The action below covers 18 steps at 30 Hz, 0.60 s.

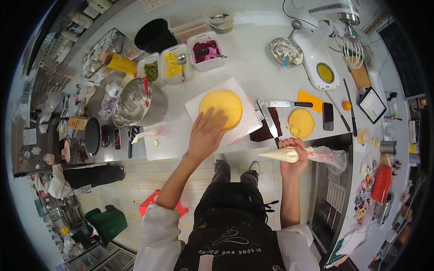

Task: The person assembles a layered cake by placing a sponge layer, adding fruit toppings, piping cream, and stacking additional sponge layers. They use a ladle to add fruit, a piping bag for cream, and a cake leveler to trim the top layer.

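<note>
My left hand (208, 133) rests flat, fingers spread, on the near left part of a round yellow sponge cake (225, 105). That cake lies on a white square board (249, 118) on the counter. In my right hand (294, 157) is a clear piping bag (279, 154) full of pale cream, its tip pointing left and its loose end trailing right. Close above that hand lies an offset spatula (268, 118), reaching over a dark brown sheet (262, 130). A thinner sponge round (301, 123) with a broken edge sits to its right.
Tubs of purple filling (205, 50), yellow fruit chunks (174, 66) and green fruit (151, 71) stand behind. A steel mixing bowl (140, 101) is at left. At right are a stand mixer (318, 61), a long knife (349, 106) and a phone (328, 117). Another person (64, 179) stands far left.
</note>
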Tool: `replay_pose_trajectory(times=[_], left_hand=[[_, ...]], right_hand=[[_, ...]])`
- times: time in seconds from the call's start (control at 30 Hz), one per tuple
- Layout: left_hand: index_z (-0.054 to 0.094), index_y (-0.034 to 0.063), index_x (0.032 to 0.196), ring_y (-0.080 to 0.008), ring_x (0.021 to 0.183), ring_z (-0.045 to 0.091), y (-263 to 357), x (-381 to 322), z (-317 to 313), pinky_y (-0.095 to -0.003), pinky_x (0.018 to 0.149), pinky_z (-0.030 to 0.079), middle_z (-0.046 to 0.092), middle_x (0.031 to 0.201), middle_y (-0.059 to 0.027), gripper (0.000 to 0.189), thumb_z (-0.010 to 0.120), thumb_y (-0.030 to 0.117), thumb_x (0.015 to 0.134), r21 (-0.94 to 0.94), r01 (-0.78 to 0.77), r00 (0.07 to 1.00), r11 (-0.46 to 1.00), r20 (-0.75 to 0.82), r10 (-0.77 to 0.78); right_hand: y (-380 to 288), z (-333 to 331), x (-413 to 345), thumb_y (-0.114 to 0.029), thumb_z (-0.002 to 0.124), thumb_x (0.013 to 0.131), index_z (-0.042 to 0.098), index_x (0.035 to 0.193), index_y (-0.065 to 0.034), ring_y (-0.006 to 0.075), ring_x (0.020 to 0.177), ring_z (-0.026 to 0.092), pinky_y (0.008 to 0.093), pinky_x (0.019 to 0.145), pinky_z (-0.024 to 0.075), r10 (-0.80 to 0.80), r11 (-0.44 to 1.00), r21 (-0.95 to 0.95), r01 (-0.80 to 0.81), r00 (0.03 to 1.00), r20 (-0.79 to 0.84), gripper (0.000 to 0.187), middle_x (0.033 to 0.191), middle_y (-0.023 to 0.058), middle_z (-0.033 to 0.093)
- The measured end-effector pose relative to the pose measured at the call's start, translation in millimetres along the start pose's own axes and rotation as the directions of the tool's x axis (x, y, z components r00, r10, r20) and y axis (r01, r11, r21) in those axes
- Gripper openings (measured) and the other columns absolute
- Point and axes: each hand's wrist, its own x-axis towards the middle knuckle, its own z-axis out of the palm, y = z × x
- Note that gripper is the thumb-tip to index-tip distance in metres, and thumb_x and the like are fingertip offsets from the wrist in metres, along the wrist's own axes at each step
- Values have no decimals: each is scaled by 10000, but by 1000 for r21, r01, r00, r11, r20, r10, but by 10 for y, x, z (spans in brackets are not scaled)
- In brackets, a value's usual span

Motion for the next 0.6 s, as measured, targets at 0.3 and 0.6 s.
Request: replay_pose_trajectory(times=[0.3,0.6], left_hand=[[684,52,1222,-330,1165,633,-190,-621,95,-412,995,493,694,1219,-130,324,677,16,901,-422,387,807,820,-275,-522],[641,115,1341,-356,1352,502,-155,-169,86,-499,1118,398,557,1452,-113,467,680,55,880,-204,94,984,974,-127,-122]], right_hand=[[321,3,296,-128,590,828,672,983,-46,305,1014,646,510,1059,464,-3,997,76,15,988,-155,194,1055,131,672],[593,52,320,-90,538,819,605,874,-47,298,907,568,462,990,438,56,991,129,-39,990,-133,96,927,144,624]])
